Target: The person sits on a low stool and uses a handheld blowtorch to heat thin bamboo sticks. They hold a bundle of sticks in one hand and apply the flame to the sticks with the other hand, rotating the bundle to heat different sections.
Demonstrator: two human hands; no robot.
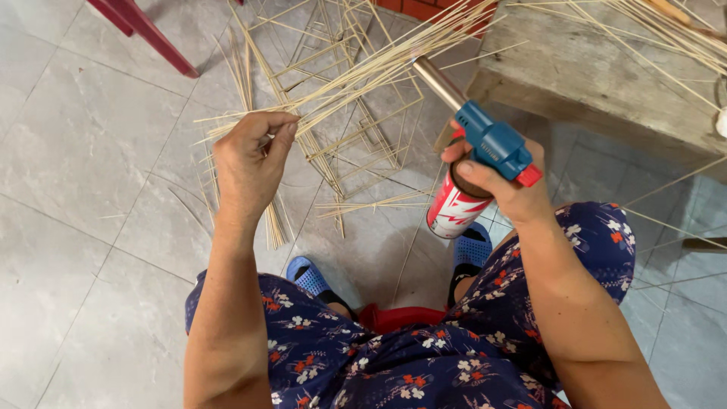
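The left hand point(250, 163) pinches a fanned bundle of thin bamboo strips point(363, 76) over the tiled floor point(91, 151). The right hand point(503, 185) grips a blue gas torch point(477, 151), nozzle touching the strips. Lingering could scorch them; the wooden bench point(598, 76) sits near.

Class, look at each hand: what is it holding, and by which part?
Left hand pinches a bundle of thin sticks near its end. Right hand grips a gas torch around the canister top, below the blue head.

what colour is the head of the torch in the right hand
Blue, with a red knob and a metal nozzle: the torch head, held by the right hand, head view.
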